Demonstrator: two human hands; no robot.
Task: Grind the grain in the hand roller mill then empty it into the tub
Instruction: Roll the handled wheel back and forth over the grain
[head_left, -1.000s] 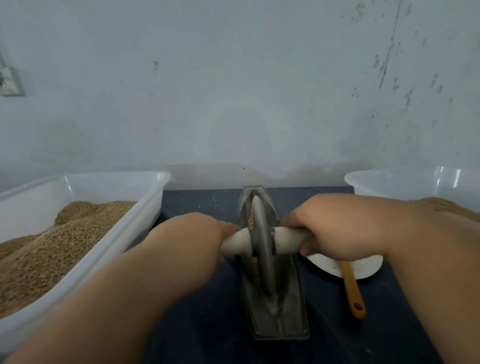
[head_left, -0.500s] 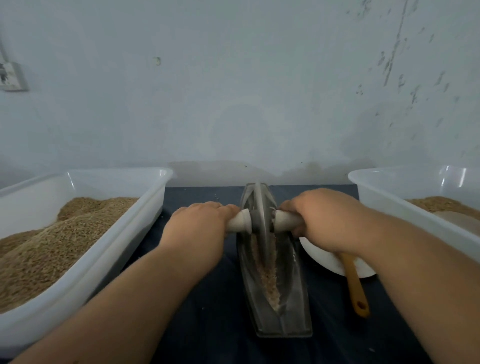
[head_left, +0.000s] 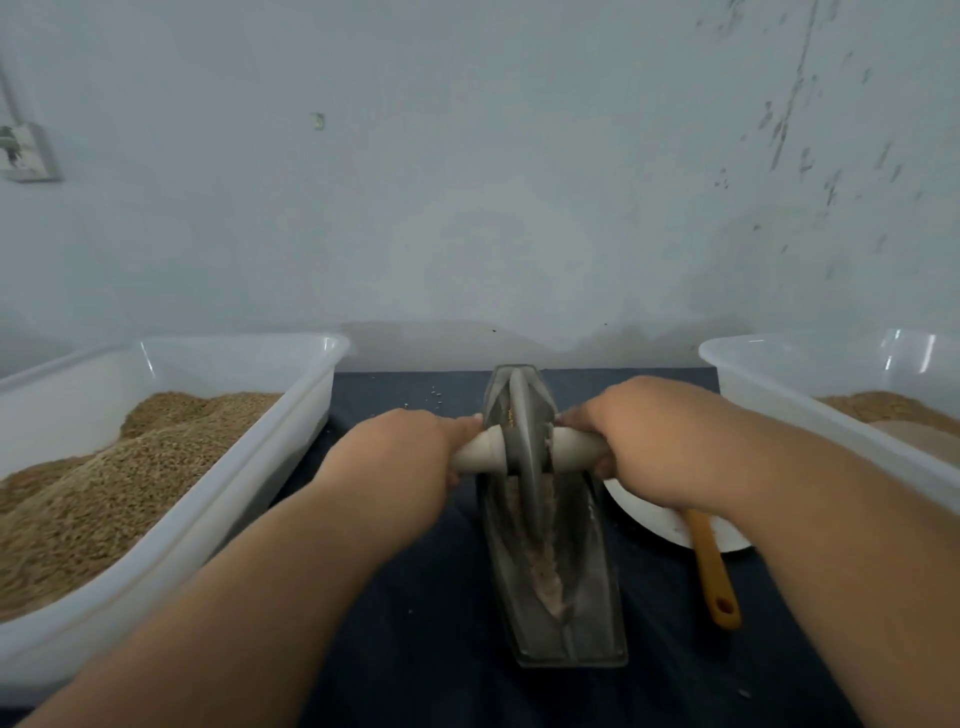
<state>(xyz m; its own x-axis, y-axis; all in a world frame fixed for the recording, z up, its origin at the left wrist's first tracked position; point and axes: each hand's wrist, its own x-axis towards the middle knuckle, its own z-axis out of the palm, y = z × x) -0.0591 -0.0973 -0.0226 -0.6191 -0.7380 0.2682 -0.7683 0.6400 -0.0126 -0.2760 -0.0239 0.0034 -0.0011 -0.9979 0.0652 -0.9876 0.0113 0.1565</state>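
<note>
Left grip (head_left: 410, 452) clamped round the left handle (head_left: 480, 455) of the wheel (head_left: 523, 441); right grip (head_left: 639, 441) clamped round the right handle (head_left: 575, 450). Head view: we note the wheel standing in the far half of the trough (head_left: 592, 608), ground meal (head_left: 545, 569) lying along the near half. We log the trough on the bench (head_left: 415, 649) between the left tub (head_left: 306, 400), heaped with grain (head_left: 130, 467), and the right tub (head_left: 779, 395). A plate (head_left: 654, 519) and a spoon (head_left: 711, 566) lie just right of the trough.
</note>
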